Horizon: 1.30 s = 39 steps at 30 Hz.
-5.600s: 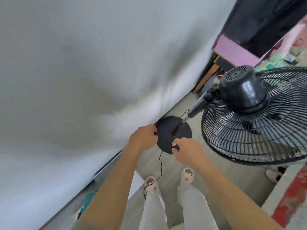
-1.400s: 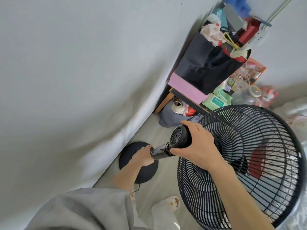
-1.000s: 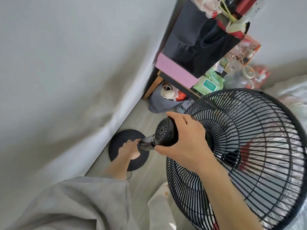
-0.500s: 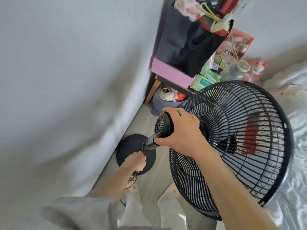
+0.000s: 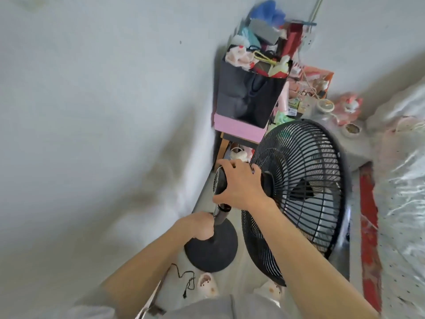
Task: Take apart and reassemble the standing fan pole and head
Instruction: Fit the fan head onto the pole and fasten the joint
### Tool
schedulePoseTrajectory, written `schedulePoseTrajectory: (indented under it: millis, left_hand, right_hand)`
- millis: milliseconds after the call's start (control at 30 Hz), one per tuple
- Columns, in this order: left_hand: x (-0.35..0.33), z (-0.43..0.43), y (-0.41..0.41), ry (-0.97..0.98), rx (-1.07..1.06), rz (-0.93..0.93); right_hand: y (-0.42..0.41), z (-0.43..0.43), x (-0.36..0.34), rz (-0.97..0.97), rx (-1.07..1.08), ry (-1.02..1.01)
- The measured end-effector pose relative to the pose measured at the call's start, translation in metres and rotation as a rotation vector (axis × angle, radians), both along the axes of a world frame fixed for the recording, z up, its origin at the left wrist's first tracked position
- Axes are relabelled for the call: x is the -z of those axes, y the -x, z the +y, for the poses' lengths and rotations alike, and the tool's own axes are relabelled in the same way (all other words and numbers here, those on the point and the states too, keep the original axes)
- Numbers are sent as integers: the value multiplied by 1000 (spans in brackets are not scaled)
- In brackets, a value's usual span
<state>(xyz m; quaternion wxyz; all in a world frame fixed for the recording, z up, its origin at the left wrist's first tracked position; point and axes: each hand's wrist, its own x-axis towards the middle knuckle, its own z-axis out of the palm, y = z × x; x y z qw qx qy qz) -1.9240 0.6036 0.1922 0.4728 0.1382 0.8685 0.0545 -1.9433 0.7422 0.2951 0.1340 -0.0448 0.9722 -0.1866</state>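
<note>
A black standing fan stands on the floor close to a white wall. Its round grille (image 5: 299,196) faces right, and its round black base (image 5: 212,249) rests on the floor below. My right hand (image 5: 239,186) is wrapped over the black motor housing (image 5: 218,183) behind the grille. My left hand (image 5: 200,225) grips the black pole (image 5: 220,214) just under the housing, hiding most of the pole. The fan's black power cord (image 5: 184,278) lies loose on the floor near my feet.
A white wall fills the left. A black bag (image 5: 248,97) stuffed with items sits on a pink box (image 5: 239,127) on a wooden stand in the corner. A bed with a light cover (image 5: 400,203) runs along the right. My slippered feet (image 5: 207,284) stand below the base.
My left hand slid up the pole from near the base to just under the motor housing. My right hand kept its hold on the housing. The camera view tilted and rose.
</note>
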Motion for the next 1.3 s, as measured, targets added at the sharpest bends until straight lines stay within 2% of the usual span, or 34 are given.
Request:
schedulePoseTrajectory:
  millis: [100, 200, 300, 367, 500, 567, 700, 833, 1033, 1133, 1300]
  left_hand:
    - [-22, 0, 3, 47, 136, -46]
    - [-51, 2, 15, 61, 184, -84]
    - [-77, 9, 23, 126, 253, -23]
    - [-87, 15, 22, 134, 273, -35]
    - [-114, 35, 20, 1, 303, -126]
    - [-128, 46, 24, -40, 320, -114]
    - [-160, 59, 48, 28, 440, 11]
    - [-185, 69, 69, 47, 496, 14]
    - [-209, 73, 120, -162, 332, 180]
    - [-177, 69, 135, -264, 203, 245]
    - [-104, 47, 117, -469, -209, 215]
  right_hand:
    - [-17, 2, -3, 16, 41, -14]
    - [-40, 18, -5, 36, 112, -160]
    - [-56, 36, -3, -33, 68, -315]
    - [-62, 42, 3, -30, 72, -344]
    - [-63, 42, 14, 66, 85, -322]
    - [-60, 39, 20, 155, 69, -308]
    - [-51, 28, 25, 204, 69, -278]
    - [-45, 26, 22, 176, 90, -263]
    - [-45, 31, 22, 181, 105, -265]
    - [-45, 32, 22, 176, 107, -258]
    - [-44, 36, 21, 169, 127, -219]
